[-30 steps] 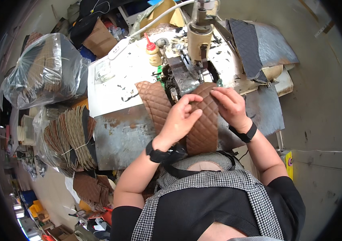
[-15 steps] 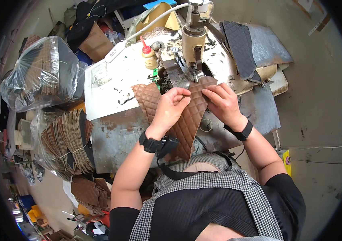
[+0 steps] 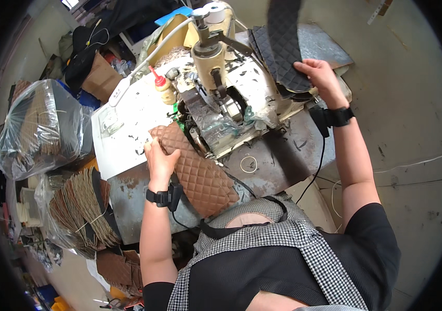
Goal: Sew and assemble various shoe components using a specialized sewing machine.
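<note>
So, left hand [image 3: 159, 161] flat on the brown quilted piece [image 3: 196, 173], fingers spread open, pressing it to the table [image 3: 278, 160] just beside the sewing machine [image 3: 215, 103], not really gripping anything. Right hand [image 3: 320, 78] up and off to the right, grip closed on a black quilted piece [image 3: 284, 44], holding it above the stack near the machine. Little red-capped bottle [image 3: 164, 89] standing behind, bundled brown pieces [image 3: 81, 207] down on the left.

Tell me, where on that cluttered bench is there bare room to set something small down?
Bare metal shows right of the brown quilted piece, around the small ring. The white sheet left of the left hand is mostly open. Around the sewing machine and dark quilted pieces it is crowded.
</note>
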Available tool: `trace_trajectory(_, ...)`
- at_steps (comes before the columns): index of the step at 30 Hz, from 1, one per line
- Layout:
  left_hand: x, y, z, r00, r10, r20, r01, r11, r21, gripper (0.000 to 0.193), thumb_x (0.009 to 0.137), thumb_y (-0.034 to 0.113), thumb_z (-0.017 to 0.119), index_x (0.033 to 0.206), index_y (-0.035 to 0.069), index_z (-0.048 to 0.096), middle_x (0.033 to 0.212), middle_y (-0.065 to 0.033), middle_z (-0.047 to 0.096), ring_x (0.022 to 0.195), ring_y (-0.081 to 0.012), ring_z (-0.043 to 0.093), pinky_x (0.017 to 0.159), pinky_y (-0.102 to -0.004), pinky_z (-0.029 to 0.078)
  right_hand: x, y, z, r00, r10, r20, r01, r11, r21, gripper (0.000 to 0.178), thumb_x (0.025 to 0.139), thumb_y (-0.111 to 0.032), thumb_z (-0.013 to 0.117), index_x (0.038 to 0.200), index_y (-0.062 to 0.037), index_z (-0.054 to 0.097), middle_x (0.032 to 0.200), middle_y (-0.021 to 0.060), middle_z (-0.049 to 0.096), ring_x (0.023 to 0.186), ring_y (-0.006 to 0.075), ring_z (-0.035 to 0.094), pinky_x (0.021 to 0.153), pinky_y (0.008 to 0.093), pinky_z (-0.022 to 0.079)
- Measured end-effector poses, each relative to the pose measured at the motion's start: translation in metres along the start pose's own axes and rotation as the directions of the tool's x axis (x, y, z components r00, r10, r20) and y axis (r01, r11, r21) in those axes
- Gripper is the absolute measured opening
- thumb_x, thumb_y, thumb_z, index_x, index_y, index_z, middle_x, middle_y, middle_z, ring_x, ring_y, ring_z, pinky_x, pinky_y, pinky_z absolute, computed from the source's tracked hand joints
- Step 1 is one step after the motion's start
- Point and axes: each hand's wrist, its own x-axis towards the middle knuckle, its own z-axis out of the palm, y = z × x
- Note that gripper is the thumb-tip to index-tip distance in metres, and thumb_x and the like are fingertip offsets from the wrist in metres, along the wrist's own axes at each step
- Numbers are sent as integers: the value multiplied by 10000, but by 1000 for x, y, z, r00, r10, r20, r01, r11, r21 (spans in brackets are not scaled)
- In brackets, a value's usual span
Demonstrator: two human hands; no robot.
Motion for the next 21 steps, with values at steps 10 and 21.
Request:
trace_trajectory(10,3,-11,-6,973,-192,127,199,979,-48,491,667,143,774,1065,-55,566,718,-58,578,651,-147,564,625,-294,485,-17,11,8,927,-297,-229,163,869,-467,236,804,-191,751,867,20,668,690,17,601,586,84,512,569,249,434)
trace_trajectory(21,-28,89,-57,921,85,380,306,445,-842,318,934,56,562,1223,-18,453,994,-81,649,835,-109,627,714,-228,514,-110,-18,98,458,-856,238,857,355,-373,576,681,-77,782,1222,-91,586,1083,157,592,808,229,645,695,322,552)
